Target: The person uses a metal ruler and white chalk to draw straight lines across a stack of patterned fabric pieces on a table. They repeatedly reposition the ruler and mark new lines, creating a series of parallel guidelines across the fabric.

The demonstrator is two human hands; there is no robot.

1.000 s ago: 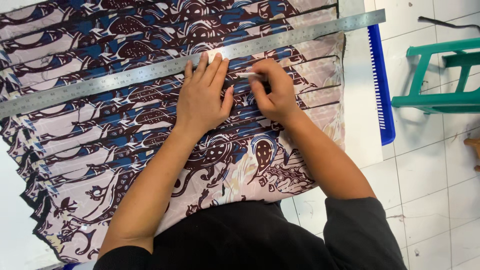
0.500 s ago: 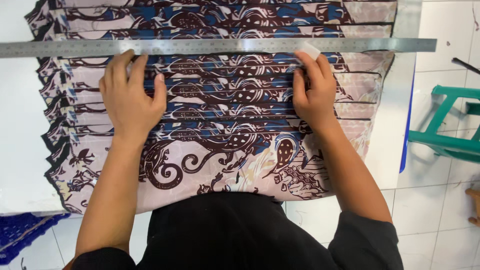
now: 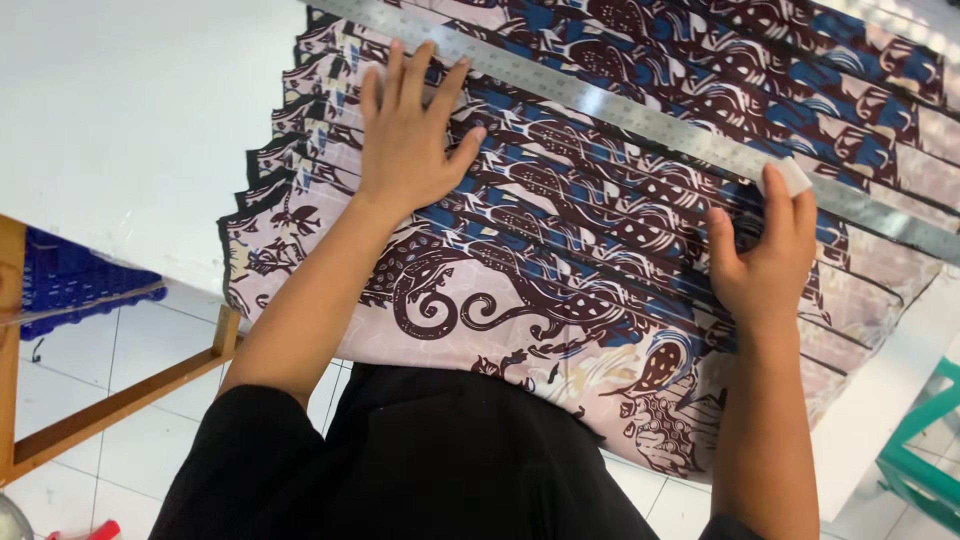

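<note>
The left hand (image 3: 410, 150) lies flat and wide on the soft, floppy patterned cloth (image 3: 560, 300). The right hand (image 3: 765, 260) pinches white chalk (image 3: 792, 177) by the long, stiff metal ruler (image 3: 620, 110).

No packages, labels, signs or screens show anywhere in view, neither near the hands nor farther from them.
</note>
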